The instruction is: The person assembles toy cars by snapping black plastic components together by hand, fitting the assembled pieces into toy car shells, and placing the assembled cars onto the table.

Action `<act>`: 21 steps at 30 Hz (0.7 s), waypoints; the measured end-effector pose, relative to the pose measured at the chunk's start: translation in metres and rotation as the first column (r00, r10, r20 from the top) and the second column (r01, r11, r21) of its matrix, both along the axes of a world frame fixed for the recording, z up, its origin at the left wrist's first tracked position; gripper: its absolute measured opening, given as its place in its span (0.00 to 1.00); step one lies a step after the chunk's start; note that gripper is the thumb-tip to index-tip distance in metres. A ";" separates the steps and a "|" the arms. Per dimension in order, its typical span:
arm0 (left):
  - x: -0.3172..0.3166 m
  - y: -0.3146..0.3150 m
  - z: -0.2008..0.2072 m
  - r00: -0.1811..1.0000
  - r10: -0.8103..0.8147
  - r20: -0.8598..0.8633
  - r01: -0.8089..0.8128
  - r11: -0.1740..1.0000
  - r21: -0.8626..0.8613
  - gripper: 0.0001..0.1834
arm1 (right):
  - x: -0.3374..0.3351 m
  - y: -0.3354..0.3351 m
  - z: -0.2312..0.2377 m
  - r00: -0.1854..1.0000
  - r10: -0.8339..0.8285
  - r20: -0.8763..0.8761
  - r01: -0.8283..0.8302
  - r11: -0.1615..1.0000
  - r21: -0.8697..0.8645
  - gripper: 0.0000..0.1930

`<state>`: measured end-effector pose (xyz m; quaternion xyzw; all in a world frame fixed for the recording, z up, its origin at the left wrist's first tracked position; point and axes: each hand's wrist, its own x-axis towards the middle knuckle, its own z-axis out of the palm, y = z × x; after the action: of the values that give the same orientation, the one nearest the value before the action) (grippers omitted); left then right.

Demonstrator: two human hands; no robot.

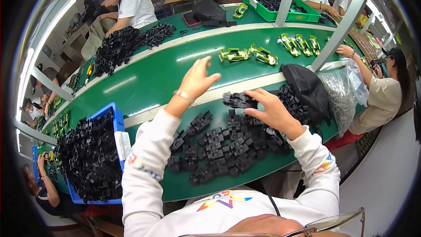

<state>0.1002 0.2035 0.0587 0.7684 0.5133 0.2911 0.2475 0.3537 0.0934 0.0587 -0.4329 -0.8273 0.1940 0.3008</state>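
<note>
Head view: person's own hands over a green worktable [174,185]; places given from the blue crate [117,120].
Right-hand grip: right hand [274,112], right of the crate, thumb and fingers parted only by the width of one black part [237,100], pinched at its right end.
Black part: raised above the loose heap [219,142], right of the crate; one item, off the table.
Left-hand grip: left hand [199,81], beyond the crate and to its right, fingers spread, thumb apart, holding nothing.
Loose heap: many black parts, right of the crate, lying at mixed angles; whether already worked, cannot tell.
Crate stock: black parts heaped to the rim; judged a large quantity remaining.
Second pile: black parts [291,105], farther right of the crate, beside a black bag [307,90].
Green belt [153,74]: runs beyond the crate.
Lime-green pieces: two [234,55] on the belt, right of and beyond the crate; three more [289,45] farther right; apparently at a more advanced stage than the loose stock.
</note>
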 end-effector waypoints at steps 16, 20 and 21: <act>0.002 0.088 -0.034 0.997 -0.069 0.024 0.067 0.996 0.053 0.37 | 0.025 0.036 0.003 0.963 -0.175 -0.204 0.128 0.966 -0.227 0.26; -0.046 0.004 0.005 0.921 0.003 0.390 0.047 0.992 -0.118 0.39 | -0.019 0.053 0.019 0.930 -0.024 -0.367 -0.034 0.988 -0.149 0.25; -0.054 -0.016 0.013 0.889 0.009 0.457 0.061 0.989 -0.137 0.39 | -0.031 0.054 0.025 0.940 0.023 -0.340 -0.058 0.994 -0.093 0.25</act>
<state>0.0457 0.1877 0.0720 0.6649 0.4506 0.4213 0.4211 0.3228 0.1476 0.0838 -0.3907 -0.7610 0.3134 0.4122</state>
